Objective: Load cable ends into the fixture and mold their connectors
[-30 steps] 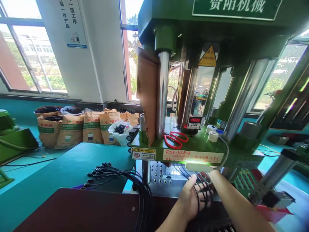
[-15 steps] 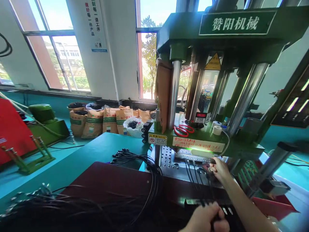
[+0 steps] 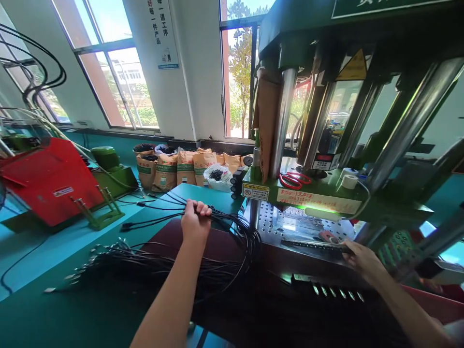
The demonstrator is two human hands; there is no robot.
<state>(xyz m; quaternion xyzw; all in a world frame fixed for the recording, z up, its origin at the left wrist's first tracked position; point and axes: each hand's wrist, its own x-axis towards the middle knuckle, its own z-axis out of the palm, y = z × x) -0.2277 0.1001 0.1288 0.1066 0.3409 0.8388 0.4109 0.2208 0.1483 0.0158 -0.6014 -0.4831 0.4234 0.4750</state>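
Observation:
My left hand (image 3: 195, 222) is closed round a bundle of black cables (image 3: 232, 227) on the green table, their plug ends fanning out to the left. My right hand (image 3: 360, 258) grips the end of a long dark mould strip (image 3: 311, 245) lying on the perforated steel bed (image 3: 275, 223) of the green press machine (image 3: 326, 193). In front of it sits a dark block with several metal plug tips (image 3: 335, 292) in a row.
A loose heap of black cables (image 3: 119, 261) lies on the dark mat at left. Red scissors (image 3: 293, 180) and tape rolls (image 3: 350, 181) rest on the machine's platen. A red machine (image 3: 47, 181) stands at far left. Brown sacks (image 3: 174, 169) line the window wall.
The view swung left. My left hand left the dark block at the front and reached out to grasp the cable bundle. My right hand shifted onto the mould strip's end.

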